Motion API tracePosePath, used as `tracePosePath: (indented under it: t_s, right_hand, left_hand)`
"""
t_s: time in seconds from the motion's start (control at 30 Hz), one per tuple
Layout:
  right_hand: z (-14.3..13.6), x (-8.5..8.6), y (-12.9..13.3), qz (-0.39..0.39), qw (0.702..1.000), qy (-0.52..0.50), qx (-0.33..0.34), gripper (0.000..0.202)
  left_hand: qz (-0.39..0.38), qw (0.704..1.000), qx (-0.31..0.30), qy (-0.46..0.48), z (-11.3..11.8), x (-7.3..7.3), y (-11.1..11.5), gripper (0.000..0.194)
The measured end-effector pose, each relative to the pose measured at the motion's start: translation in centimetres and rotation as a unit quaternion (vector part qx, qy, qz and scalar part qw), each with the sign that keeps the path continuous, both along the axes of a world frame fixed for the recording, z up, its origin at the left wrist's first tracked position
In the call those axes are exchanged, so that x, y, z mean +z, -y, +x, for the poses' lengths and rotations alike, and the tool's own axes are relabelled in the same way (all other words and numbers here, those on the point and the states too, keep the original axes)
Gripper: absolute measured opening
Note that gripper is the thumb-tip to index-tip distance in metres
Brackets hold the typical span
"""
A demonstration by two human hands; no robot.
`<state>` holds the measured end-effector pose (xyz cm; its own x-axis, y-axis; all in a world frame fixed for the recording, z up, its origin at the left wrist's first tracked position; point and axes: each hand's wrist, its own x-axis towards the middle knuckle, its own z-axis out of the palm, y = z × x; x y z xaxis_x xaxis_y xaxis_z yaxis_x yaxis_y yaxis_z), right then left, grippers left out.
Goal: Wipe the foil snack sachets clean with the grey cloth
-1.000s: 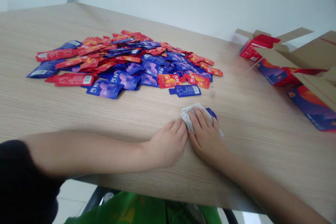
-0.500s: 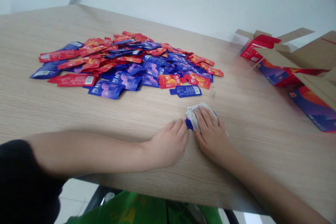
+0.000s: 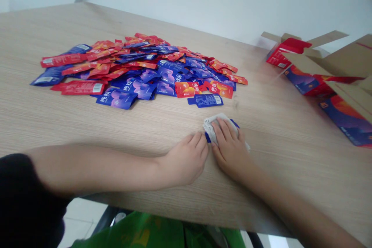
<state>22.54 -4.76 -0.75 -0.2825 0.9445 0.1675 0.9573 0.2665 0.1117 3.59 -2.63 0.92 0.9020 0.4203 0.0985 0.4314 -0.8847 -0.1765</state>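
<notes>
A folded grey-white cloth (image 3: pixel 213 126) lies over a blue sachet (image 3: pixel 235 123) on the table, so most of the sachet is hidden. My right hand (image 3: pixel 229 141) presses on the cloth from above, its fingers laid over it and the thumb along its near side. Close beside it, my left hand (image 3: pixel 188 159) is closed, with its fingertips pinching the sachet's left end at the table surface. Just beyond the cloth, a single blue sachet (image 3: pixel 209 100) lies with its printed back and barcode facing up.
A wide heap of red and blue sachets (image 3: pixel 142 69) spreads over the far middle and left of the wooden table (image 3: pixel 72 124). On the right stand open cartons with raised flaps: a small red one (image 3: pixel 280 58) and larger blue-and-red ones (image 3: pixel 345 120). A white wall rises behind.
My right hand and the cloth have slid slightly left, and more of the covered sachet's right corner shows. My left hand has stayed in place.
</notes>
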Motion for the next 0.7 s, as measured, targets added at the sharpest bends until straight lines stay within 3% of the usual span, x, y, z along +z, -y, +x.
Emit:
tracePosePath:
  t_s: [0.23, 0.5, 0.7]
  right_hand:
    - [-0.4, 0.2, 0.2, -0.009, 0.999, -0.018, 0.038, 0.052]
    - [2.1, 0.0, -0.6, 0.006, 0.999, 0.001, -0.043, 0.054]
    - [2.4, -0.1, -0.8, 0.012, 0.998, 0.005, -0.060, 0.054]
  left_hand:
    - [-0.004, 1.000, -0.001, 0.008, 0.0, -0.1, -0.1, 0.042]
    - [-0.009, 1.000, 0.009, -0.004, 0.0, 0.1, 0.1, 0.046]
    - [-0.012, 1.000, 0.007, 0.001, 0.0, 0.0, 0.1, 0.047]
